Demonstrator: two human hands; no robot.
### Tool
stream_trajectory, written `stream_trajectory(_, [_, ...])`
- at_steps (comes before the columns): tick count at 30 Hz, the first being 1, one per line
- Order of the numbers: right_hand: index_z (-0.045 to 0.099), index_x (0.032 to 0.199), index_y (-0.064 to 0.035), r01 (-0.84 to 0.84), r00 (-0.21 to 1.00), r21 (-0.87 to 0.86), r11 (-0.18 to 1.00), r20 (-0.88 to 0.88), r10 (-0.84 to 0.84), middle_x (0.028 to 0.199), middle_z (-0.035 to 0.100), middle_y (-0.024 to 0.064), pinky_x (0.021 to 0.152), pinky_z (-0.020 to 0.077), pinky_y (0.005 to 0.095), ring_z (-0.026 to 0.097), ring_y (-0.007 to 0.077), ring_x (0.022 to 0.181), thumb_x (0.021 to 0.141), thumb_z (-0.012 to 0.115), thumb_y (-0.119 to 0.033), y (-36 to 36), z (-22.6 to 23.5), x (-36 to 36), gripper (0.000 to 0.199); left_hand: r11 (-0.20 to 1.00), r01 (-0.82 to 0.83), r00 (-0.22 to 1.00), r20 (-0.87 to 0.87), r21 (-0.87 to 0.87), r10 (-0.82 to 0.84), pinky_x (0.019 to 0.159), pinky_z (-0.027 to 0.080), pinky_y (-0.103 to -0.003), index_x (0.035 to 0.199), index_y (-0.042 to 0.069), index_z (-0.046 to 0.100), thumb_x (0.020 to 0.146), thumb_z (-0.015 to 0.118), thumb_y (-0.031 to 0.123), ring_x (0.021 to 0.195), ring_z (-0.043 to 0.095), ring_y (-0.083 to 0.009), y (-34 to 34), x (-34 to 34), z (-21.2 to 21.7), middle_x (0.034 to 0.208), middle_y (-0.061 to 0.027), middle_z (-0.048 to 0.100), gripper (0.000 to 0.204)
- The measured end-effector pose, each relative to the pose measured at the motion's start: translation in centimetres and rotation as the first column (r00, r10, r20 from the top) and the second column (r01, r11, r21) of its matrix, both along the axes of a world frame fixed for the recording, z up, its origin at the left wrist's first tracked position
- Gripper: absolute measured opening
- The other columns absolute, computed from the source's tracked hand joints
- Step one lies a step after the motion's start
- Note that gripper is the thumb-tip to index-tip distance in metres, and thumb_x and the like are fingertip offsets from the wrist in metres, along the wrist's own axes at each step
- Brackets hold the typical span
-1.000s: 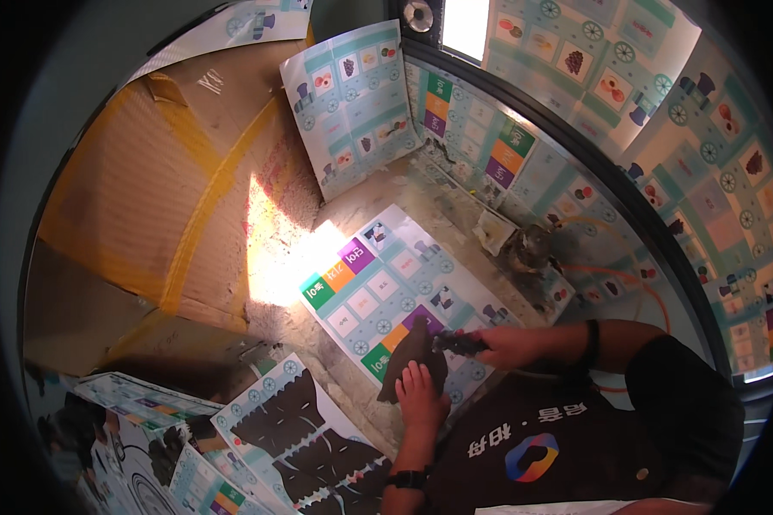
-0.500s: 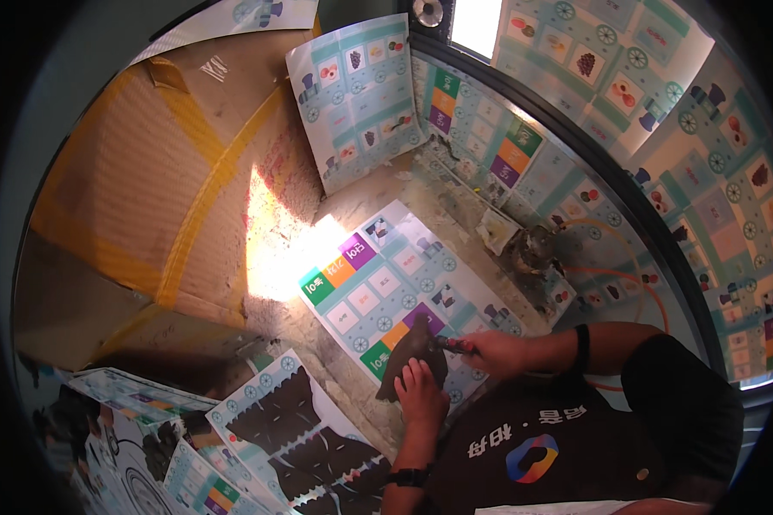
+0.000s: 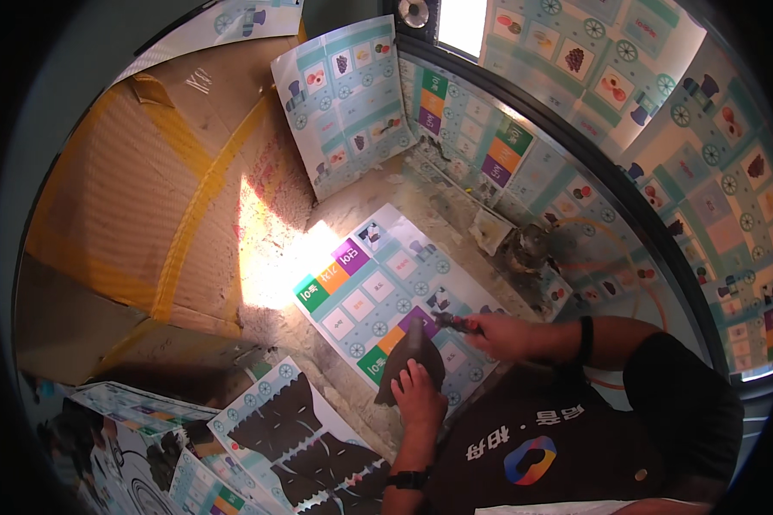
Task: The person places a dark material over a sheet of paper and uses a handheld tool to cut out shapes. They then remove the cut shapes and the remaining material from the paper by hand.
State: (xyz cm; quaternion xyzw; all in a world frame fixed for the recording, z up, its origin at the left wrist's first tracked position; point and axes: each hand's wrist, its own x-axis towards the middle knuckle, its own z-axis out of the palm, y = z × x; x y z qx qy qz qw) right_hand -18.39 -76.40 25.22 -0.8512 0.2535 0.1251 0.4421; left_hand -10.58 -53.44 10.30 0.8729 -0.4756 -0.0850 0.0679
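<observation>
My left hand (image 3: 418, 393) holds a dark brown flat piece (image 3: 410, 367) by its lower part, fingers spread across its face. The piece has a rounded body and tapers to a narrow greyish tip that points away from me. Just right of that tip, my right hand (image 3: 502, 337) is closed around a slim dark tool (image 3: 452, 321) with reddish parts; its exact kind is not clear. A small gap shows between tool and piece. Under both lies a printed sheet (image 3: 361, 306) with coloured blocks and wheel drawings.
Several similar dark pieces (image 3: 276, 409) lie on printed sheets at lower left. A large taped cardboard box (image 3: 146, 197) stands on the left. Beyond my right hand are a grimy metal fitting (image 3: 528, 249) and an orange hose (image 3: 657, 296). Printed sheets (image 3: 342, 103) line the walls.
The tool has drawn back slightly from the piece, where it seemed to touch before. The piece now appears tilted differently in my left hand. The whole view has shifted a little.
</observation>
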Motion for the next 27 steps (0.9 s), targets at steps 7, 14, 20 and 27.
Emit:
stream_trajectory(7, [0.061, 0.127, -0.0077, 0.002, 1.0, 0.025, 1.0, 0.017, -0.003, 0.101, 0.069, 0.02, 0.087, 0.051, 0.0411, 0.067, 0.034, 0.096, 0.1, 0.058, -0.026, -2.6, -0.3, -1.7, 0.033, 1.0, -0.006, 0.995, -0.099, -0.01, 0.005, 0.118, 0.026, -0.055, 0.14, 0.001, 0.051, 0.073, 0.075, 0.035, 0.137, 0.04, -0.0339, -0.1, 0.9, 1.5, 0.152, -0.0143, 0.043, 0.079])
stream_trajectory(14, [0.062, 0.122, -0.0057, 0.36, 0.891, 0.18, 0.915, -0.356, -0.281, 0.102, 0.069, 0.0215, 0.088, 0.0502, 0.0423, 0.067, 0.0373, 0.101, 0.101, 0.056, -0.031, -3.4, 1.2, -2.7, 0.034, 0.998, 0.018, 0.992, -0.125, -0.065, -0.026, 0.114, 0.029, -0.053, 0.139, 0.001, 0.053, 0.075, 0.074, 0.037, 0.134, 0.043, -0.0347, -0.2, 1.9, 1.5, 0.149, -0.0139, 0.048, 0.077])
stream_trajectory(20, [0.057, 0.118, -0.007, -0.136, 0.991, 0.171, 0.976, 0.017, 0.135, 0.101, 0.066, 0.0235, 0.085, 0.0503, 0.0454, 0.064, 0.0441, 0.099, 0.101, 0.055, -0.027, 0.6, 0.5, -3.1, 0.026, 0.997, 0.064, 0.994, -0.089, -0.05, -0.068, 0.113, 0.03, -0.052, 0.14, 0.0, 0.052, 0.074, 0.076, 0.035, 0.135, 0.042, -0.0347, 0.3, 1.4, 1.7, 0.152, -0.0159, 0.044, 0.078])
stream_trajectory(27, [0.055, 0.123, -0.0073, -0.19, 0.981, 0.17, 0.967, -0.006, 0.194, 0.1, 0.066, 0.0236, 0.083, 0.0509, 0.0461, 0.064, 0.0457, 0.098, 0.102, 0.054, -0.023, 2.0, 1.3, -2.0, 0.027, 0.994, 0.053, 0.996, -0.071, -0.098, -0.06, 0.11, 0.032, -0.05, 0.14, 0.0, 0.049, 0.068, 0.08, 0.029, 0.134, 0.043, -0.0349, 0.4, 1.2, 1.6, 0.151, -0.0168, 0.044, 0.083])
